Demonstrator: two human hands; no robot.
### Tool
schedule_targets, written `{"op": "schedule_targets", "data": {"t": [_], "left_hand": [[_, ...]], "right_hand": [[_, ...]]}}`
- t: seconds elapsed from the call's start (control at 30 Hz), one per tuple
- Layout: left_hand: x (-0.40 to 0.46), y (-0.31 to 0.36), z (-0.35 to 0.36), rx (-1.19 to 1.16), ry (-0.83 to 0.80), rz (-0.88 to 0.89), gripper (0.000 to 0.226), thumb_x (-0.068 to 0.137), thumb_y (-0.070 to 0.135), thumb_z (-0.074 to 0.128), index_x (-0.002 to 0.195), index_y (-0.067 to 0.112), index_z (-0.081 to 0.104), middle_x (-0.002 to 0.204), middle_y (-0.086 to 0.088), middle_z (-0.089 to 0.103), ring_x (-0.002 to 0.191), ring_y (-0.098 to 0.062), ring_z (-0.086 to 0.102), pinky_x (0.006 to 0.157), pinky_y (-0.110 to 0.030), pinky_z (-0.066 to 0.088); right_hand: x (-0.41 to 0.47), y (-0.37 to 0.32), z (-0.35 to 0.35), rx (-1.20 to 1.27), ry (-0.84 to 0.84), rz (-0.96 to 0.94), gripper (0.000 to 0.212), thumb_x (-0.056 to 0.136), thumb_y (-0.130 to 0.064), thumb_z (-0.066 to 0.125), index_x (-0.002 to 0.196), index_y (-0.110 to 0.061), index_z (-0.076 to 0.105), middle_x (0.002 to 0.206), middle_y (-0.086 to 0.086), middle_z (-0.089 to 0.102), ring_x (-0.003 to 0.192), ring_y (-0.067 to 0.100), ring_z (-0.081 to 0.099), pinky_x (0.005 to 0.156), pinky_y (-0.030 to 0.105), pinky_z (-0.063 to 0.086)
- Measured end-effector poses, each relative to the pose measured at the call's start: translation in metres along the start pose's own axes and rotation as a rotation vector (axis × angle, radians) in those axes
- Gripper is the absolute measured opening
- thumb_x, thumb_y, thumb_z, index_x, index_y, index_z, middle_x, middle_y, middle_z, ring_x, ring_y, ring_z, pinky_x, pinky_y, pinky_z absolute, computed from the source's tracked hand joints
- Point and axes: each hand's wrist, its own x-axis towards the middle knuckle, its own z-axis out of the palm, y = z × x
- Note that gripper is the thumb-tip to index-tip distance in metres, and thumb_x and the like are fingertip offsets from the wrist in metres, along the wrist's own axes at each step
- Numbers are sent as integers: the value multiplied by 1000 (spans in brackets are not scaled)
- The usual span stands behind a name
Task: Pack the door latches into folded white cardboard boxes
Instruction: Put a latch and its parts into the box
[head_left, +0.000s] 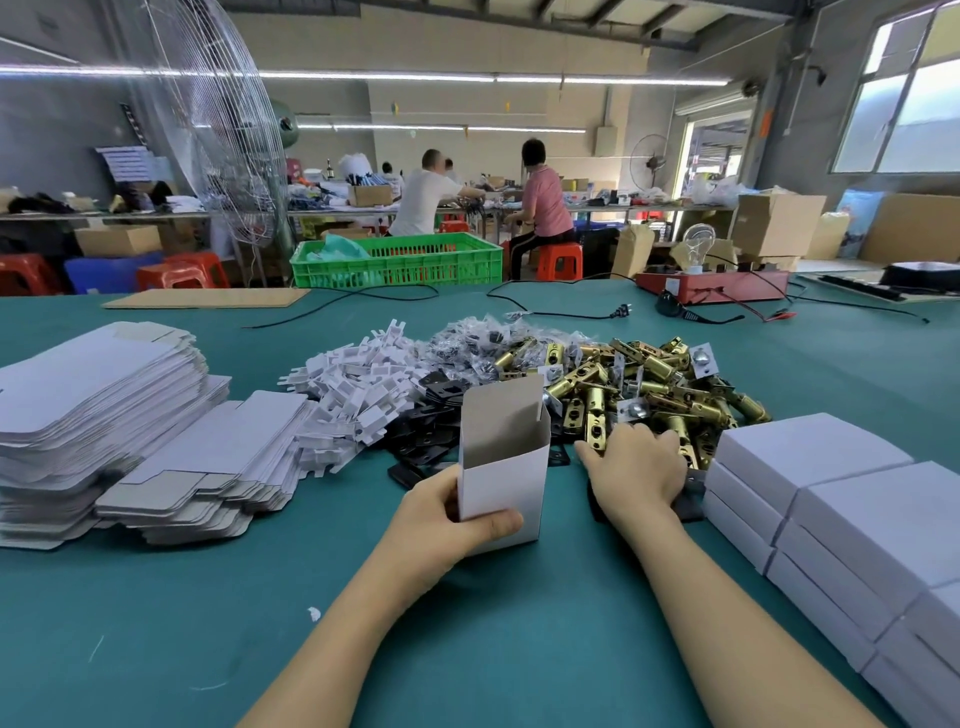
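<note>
— Where do our hands sit right now?

— Our left hand (457, 512) grips the open white box (503, 467), thumb across its front and fingers behind its left side. The box stands upright on the green bench (467, 649), top flap raised.

— And the other one?

— Our right hand (636, 470) lies palm down at the near edge of the brass door latches (649, 395), fingers curled into the pile. We cannot tell whether they actually grasp a latch.

— Where is that pile relative to us?

— Just beyond our right hand, right of the box. Beyond our left hand we see black plates (431, 431), then white plastic pieces (358, 395) further left, and small clear bags (478, 338) behind them.

— What else flanks us?

— Far left of our left hand, flat box blanks (104, 415) sit stacked. Immediately right of our right hand, closed white boxes (841, 519) stand stacked.
</note>
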Motion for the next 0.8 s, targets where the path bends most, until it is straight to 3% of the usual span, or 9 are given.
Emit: {"op": "schedule_targets", "data": {"t": [0.1,0.2,0.27,0.4,0.57,0.8], "left_hand": [[-1,0,-1,7,-14,-3,38,62,31,82,98,35,72,105,8,74,99,-9,69,87,-24,54],[0,0,-1,13,-12,-10,39,62,32,83,99,36,72,105,9,74,100,-8,68,89,-27,54],[1,0,-2,9,-14,-16,40,62,32,83,101,35,72,106,9,74,100,-8,68,91,-28,54],[1,0,-1,6,-7,-26,43,61,31,83,103,31,72,104,10,75,100,-9,69,93,-31,54],[2,-1,-2,17,-2,-32,44,61,33,83,103,33,71,105,12,74,101,-8,68,95,-34,53],[3,-3,-2,23,-3,-18,39,62,35,84,98,41,72,105,15,74,100,-4,68,89,-25,53]], "right_hand": [[0,-1,-2,31,17,3,37,94,-48,48,81,-14,55,101,6,64,106,28,46,81,35,38],[1,-1,-4,98,34,30,38,94,-42,46,101,-6,57,106,12,62,104,31,47,76,35,35],[4,-2,-5,231,56,53,34,94,-34,47,106,-1,49,106,15,59,102,34,49,75,36,35],[12,0,-10,486,104,-41,22,92,-17,52,92,-7,32,80,13,56,67,29,47,50,33,26],[20,10,-24,576,255,-122,28,89,-18,59,86,-9,32,60,0,39,51,14,33,46,29,17],[28,14,-51,620,328,-277,14,89,-13,55,82,-6,45,59,1,47,51,18,41,48,26,30]]}}
